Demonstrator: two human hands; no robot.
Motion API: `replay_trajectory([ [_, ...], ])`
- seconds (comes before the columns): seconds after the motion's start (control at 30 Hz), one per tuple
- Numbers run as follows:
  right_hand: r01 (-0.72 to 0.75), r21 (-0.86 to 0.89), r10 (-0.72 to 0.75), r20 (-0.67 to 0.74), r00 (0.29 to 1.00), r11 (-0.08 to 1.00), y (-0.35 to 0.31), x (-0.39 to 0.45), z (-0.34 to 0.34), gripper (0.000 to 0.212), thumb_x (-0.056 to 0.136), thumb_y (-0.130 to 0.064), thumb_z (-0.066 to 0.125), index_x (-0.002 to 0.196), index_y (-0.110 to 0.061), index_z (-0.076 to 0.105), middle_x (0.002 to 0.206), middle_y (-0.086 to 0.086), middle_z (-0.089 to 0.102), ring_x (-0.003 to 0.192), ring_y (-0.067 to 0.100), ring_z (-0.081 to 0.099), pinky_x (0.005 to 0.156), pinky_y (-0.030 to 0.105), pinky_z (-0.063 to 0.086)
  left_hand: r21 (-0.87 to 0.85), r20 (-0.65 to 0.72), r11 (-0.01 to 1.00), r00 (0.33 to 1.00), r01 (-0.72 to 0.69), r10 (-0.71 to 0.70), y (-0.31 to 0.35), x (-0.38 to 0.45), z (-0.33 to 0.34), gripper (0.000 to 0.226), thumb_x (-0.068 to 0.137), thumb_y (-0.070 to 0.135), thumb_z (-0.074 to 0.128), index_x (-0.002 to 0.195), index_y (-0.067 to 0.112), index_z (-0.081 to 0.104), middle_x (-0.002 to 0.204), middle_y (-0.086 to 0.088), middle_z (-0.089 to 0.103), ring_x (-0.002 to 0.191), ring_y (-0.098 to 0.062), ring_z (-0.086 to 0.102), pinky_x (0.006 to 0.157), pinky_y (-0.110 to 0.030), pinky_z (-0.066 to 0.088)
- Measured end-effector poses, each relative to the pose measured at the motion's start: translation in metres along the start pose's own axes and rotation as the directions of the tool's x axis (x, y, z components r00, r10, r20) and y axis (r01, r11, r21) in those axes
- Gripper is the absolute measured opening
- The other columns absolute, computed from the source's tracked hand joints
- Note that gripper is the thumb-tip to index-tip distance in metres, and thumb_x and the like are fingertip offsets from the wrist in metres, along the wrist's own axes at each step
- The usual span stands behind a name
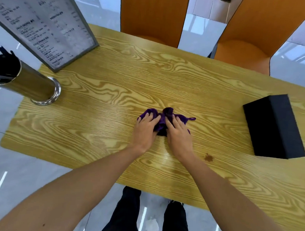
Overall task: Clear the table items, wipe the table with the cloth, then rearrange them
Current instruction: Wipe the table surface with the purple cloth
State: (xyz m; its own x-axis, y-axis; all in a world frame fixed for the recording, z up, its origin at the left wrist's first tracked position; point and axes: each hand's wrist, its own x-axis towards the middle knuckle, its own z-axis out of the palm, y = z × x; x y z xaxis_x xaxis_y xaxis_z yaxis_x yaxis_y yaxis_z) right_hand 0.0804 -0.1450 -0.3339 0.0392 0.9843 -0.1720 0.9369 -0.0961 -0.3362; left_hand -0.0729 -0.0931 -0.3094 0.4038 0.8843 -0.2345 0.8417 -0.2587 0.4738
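Seen from above a wood-grain table (98, 130): both forearms reaching in from the near edge to a bunched purple cloth (163, 122) at mid-table. Left hand (145, 131) laid over the cloth's left lobe, fingers extended and pressing down rather than curled round it. Right hand (180, 134) likewise flat on the right lobe, fingers spread, the two hands nearly touching above the bundle. Cloth heaped, its long axis running left to right, a thin loop trailing off its right end. Just right of the cloth and nearer the body, a small brown stain (208, 157), closest to the right hand; likely the first target for a wipe. Well right of the cloth, a black box (273, 127) on the table. Well left of the cloth, a steel holder (35, 86) with dark contents. Left and beyond the cloth, a framed menu stand (47, 21). Beyond the cloth, past the far edge, two orange chairs (153, 14). Clearing apparently unfinished, with three items on the tabletop.
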Motion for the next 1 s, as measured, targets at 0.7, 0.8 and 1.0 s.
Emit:
replay_trajectory([
  [0.7,0.115,0.012,-0.114,-0.031,0.993,0.993,0.038,-0.038,-0.093,0.071,0.067,0.010,0.072,0.135,-0.003,0.058,0.120,0.019,0.064,0.098,0.038,0.065,0.062,0.039,0.055,-0.206,-0.043,0.961,0.979,0.186,-0.199,0.091,-0.022,-0.033,0.054,0.076,0.051,0.071,0.127,0.037,0.061,0.119,0.012,0.066,0.103,-0.013,0.064,0.084,-0.030,0.052],
  [0.8,0.138,-0.044,-0.141,-0.059,0.988,0.989,0.062,0.007,-0.121,0.064,0.076,0.008,0.068,0.137,-0.003,0.056,0.120,0.022,0.064,0.095,0.042,0.064,0.063,0.041,0.052,-0.227,-0.092,0.967,0.986,0.114,-0.138,0.107,0.030,-0.042,0.052,0.078,0.043,0.072,0.127,0.033,0.061,0.118,0.006,0.065,0.103,-0.017,0.063,0.083,-0.030,0.048],
  [1.0,0.064,-0.103,-0.066,-0.019,0.998,0.993,0.128,0.068,-0.139,0.056,0.095,-0.003,0.055,0.149,-0.014,0.043,0.135,0.016,0.055,0.115,0.038,0.053,0.077,0.041,0.049,-0.172,-0.089,0.985,0.996,0.006,-0.022,0.130,0.113,-0.026,0.045,0.083,0.043,0.073,0.125,0.030,0.065,0.116,0.001,0.067,0.110,-0.020,0.058,0.086,-0.033,0.048],
])
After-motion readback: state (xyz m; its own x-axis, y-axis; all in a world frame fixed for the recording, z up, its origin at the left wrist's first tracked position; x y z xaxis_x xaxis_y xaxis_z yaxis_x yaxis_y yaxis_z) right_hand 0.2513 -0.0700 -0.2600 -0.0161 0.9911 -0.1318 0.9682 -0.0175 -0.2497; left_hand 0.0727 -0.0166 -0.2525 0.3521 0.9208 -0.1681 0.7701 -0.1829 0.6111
